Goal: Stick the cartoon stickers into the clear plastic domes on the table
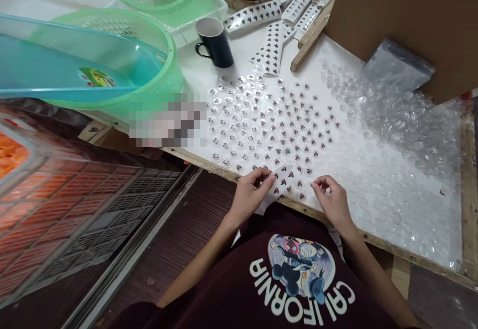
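At the near edge of the white-topped bench (242,45), a thin white sticker sheet (278,189) printed with small dark-and-red motifs is pinched between the thumb and fingers of the left hand (251,192). The sheet is held aslant, and its lower end is hung over the wooden rim (209,168). The tips of the right thumb and forefinger are pressed together, the right hand (332,200) being poised just beside the sheet; whether anything is gripped there cannot be told. Both forearms are angled inward towards the near edge, with the other fingers curled.

Beyond the hands, the middle of the bench is covered with rows of round, transparent stickered discs (264,133). Towards the right edge, plain clear discs (381,189) are spread flat, and behind them a glassy, domed-looking heap (407,120) is piled against a grey plastic-wrapped packet (399,62). Near the far edge, curling sticker strips (274,48) are overlapped beside a smooth dark-blue mug (218,48).
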Motion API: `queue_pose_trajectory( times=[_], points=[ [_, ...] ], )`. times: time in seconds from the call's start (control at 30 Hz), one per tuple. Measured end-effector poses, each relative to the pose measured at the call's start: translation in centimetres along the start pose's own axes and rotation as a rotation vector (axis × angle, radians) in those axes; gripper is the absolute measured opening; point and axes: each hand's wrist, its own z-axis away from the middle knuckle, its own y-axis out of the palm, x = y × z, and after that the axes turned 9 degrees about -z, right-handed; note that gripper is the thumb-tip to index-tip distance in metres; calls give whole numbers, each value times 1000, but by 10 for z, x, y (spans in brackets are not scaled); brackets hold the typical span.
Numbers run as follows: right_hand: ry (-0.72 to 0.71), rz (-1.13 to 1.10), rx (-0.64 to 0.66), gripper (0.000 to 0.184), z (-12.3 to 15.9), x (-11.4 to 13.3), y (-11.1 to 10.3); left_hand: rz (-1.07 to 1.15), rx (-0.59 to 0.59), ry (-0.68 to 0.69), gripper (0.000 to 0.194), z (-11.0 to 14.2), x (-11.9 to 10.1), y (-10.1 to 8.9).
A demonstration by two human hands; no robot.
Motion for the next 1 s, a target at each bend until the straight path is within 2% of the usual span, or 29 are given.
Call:
queue_pose_trajectory(
  times=[0.1,0.17,0.37,0.5,0.67,0.83,1.0],
  points=[
    [77,-29,42,16,-2,-5,3,-2,3,7,19,0,0,0],
    [79,9,52,15,-4,-9,6,-5,4,3,19,0,0,0],
    [-57,294,35,8,-6,-16,17,-9,4,2,20,0,-1,1],
    [-104,319,-5,11,-5,-14,16,1,3,0,20,0,0,0],
    [-96,78,-30,21,-3,6,11,40,27,-22,22,2,-2,1],
    [-13,-225,0,29,-2,28,18,102,72,-39,25,6,-11,5],
    [37,-309,25,18,-2,29,24,122,101,-69,28,9,-16,6]
  ],
)
